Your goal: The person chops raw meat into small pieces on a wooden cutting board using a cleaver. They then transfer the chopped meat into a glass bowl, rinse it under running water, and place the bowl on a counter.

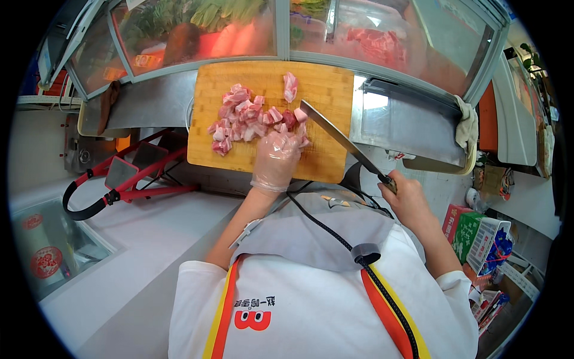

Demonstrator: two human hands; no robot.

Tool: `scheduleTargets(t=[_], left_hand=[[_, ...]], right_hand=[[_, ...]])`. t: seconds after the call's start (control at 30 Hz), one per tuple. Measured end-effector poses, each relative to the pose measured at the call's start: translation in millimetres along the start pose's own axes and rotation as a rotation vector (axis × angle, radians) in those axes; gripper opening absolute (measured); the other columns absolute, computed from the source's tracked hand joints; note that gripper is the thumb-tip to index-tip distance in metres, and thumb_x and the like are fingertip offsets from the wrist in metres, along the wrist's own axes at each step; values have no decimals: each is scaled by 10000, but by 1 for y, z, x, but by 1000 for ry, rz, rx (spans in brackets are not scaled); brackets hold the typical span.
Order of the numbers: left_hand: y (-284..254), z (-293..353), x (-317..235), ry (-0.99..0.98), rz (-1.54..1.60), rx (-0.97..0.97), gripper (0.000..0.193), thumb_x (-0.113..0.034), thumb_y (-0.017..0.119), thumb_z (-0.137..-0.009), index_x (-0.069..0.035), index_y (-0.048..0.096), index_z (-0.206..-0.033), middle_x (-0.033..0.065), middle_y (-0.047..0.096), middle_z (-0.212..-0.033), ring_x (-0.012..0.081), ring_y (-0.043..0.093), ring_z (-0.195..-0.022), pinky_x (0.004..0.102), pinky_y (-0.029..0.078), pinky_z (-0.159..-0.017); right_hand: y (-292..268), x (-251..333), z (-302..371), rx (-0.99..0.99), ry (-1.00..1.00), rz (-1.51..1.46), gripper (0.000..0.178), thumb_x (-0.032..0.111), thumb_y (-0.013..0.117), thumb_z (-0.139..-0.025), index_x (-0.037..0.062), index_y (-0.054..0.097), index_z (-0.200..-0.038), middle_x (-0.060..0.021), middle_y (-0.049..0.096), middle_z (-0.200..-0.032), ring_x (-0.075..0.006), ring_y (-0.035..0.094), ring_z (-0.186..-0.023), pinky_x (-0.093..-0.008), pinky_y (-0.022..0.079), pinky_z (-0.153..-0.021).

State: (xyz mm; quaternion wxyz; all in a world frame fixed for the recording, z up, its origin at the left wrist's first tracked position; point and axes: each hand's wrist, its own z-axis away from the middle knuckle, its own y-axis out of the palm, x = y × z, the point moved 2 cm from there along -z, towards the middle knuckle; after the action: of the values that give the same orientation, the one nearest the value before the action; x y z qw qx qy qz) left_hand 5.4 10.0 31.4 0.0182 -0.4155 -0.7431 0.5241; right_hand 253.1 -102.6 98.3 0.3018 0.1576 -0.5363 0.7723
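Raw pork (239, 113), pink and white, lies in a heap of small chunks on the left half of a wooden cutting board (326, 158). My left hand (276, 157), in a clear plastic glove, rests at the near edge of the heap. Its fingers curl down onto a pork piece, which they partly hide. A longer pork strip (290, 87) lies apart near the board's far edge. My right hand (405, 198), bare, is closed round the handle of a kitchen knife (341, 136). The blade slants up and left over the board, its tip close to the meat.
Behind the board stands a glass display case (281, 30) with vegetables and meat inside. A metal counter (155, 99) extends on the left, and a lidded metal tray (412, 122) sits to the right with a cloth (467, 124). A red-framed folding chair (140, 173) is at the left.
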Motion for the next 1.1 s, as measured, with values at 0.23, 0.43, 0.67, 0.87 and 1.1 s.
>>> scheduleTargets(t=[0.23, 0.43, 0.67, 0.87, 1.1], left_hand=[[7, 9, 3, 15, 26, -15, 221, -43, 721, -697, -95, 586, -864, 53, 594, -788, 265, 538, -709, 384, 420, -619], [14, 20, 8, -8, 48, -38, 259, -52, 743, -680, -90, 581, -878, 52, 559, -739, 268, 538, -700, 388, 425, -611], [13, 18, 9, -25, 62, -56, 251, -53, 744, -687, -91, 539, -827, 57, 552, -744, 269, 527, -686, 388, 425, -614], [14, 18, 11, -14, 74, -13, 248, -45, 734, -688, -84, 522, -811, 57, 549, -732, 271, 526, -688, 393, 424, -616], [1, 27, 14, -55, 42, 77, 254, -11, 709, -678, -79, 552, -867, 58, 559, -727, 279, 537, -703, 400, 428, -621]], right_hand=[[0, 10, -15, 52, -42, 138, 231, 218, 606, -857, 1, 532, -833, -223, 592, -662, -421, 586, -668, -481, 455, -598], [-3, -6, -29, -46, -33, 174, 236, 236, 619, -853, 8, 561, -868, -216, 608, -674, -414, 597, -682, -475, 468, -622], [-10, 11, -16, 48, 25, 148, 238, 238, 617, -854, 7, 561, -878, -221, 610, -688, -417, 597, -699, -481, 466, -629], [1, 6, -21, 44, 42, 201, 253, 250, 612, -859, 5, 553, -879, -225, 611, -693, -421, 594, -688, -487, 467, -622], [7, -2, -31, 5, 34, 162, 263, 251, 618, -856, -2, 552, -883, -225, 610, -688, -419, 595, -688, -482, 466, -623]])
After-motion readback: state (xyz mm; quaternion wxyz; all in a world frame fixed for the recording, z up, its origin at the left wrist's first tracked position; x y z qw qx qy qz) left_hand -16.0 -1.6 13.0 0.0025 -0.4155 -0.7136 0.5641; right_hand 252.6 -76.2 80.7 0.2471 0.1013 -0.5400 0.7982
